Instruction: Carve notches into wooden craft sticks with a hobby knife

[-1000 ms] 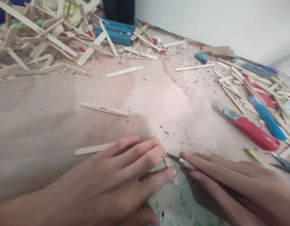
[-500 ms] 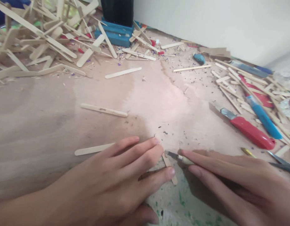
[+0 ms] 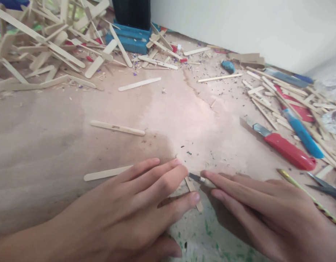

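A wooden craft stick (image 3: pixel 191 185) lies slanted on the table under my left hand (image 3: pixel 146 196). The index and middle fingertips press its upper part and the thumb rests by its lower end, holding it against the table. The fingers cover much of the stick. My right hand (image 3: pixel 255 207) is closed around a craft knife (image 3: pixel 207 182) with a pale handle and a small metal blade. The blade's tip meets the stick's edge close to the left index finger. Another craft stick (image 3: pixel 106 173) runs partly beneath the left hand's outer fingers.
Piled craft sticks (image 3: pixel 48 47) fill the far left, near a blue block (image 3: pixel 128 38). Loose sticks (image 3: pixel 117 128) lie mid-table. At right are a red utility knife (image 3: pixel 289 149) with its blade out, a blue-handled tool (image 3: pixel 303 133), scissors (image 3: pixel 326 187) and a yellow patterned pencil (image 3: pixel 301 187).
The whole view has shifted slightly, bringing more of the yellow pencil into sight. The knife's tip is a little nearer the left index finger; both hands keep their hold.
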Action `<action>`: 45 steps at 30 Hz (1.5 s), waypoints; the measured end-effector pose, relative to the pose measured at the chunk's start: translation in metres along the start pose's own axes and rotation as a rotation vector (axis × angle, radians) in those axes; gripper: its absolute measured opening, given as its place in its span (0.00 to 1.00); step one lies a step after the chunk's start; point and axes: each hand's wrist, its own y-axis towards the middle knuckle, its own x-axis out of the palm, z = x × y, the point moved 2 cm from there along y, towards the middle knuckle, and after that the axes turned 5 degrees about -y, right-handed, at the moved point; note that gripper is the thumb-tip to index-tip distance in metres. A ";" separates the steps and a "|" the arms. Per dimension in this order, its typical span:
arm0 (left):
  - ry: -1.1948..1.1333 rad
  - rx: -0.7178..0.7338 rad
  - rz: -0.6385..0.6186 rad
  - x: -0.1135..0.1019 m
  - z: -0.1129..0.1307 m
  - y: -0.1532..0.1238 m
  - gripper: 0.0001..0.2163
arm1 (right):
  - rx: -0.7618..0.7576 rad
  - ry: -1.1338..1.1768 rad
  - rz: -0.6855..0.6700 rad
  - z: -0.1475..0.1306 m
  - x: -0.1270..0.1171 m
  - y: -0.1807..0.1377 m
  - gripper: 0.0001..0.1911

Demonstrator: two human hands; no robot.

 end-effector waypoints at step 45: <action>-0.078 0.009 0.070 -0.017 -0.017 0.005 0.11 | -0.142 0.049 -0.001 0.016 -0.004 -0.022 0.19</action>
